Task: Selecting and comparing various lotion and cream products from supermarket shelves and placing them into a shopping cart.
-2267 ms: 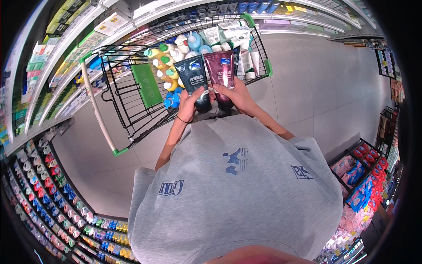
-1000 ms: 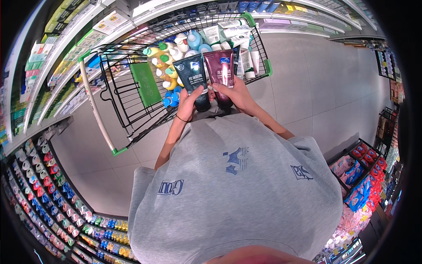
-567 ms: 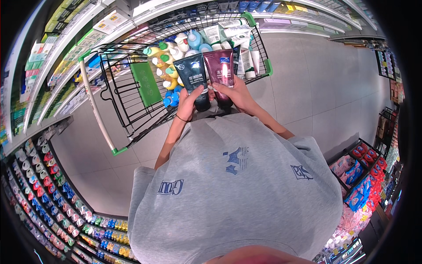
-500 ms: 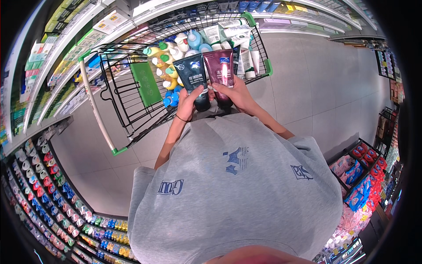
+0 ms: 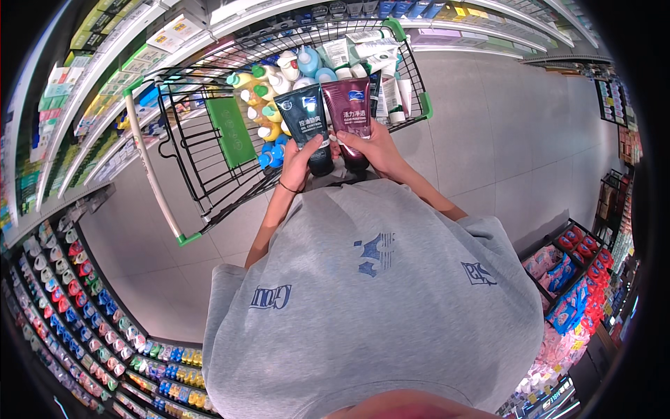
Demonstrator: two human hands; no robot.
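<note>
Top centre of the frame, my left hand (image 5: pixel 301 157) has its fingers wrapped round a dark teal plastic squeeze tube (image 5: pixel 307 126), and my right hand (image 5: pixel 373 146) grips a maroon plastic squeeze tube (image 5: pixel 349 115) the same way. Both stand cap-down, side by side and touching. Compared with a couple of seconds back, basically nothing's shifted, so I'm still just comparing them. Behind them sits the black wire shopping cart (image 5: pixel 209 174) full of bottles, shelves upper left, grey floor around.
</note>
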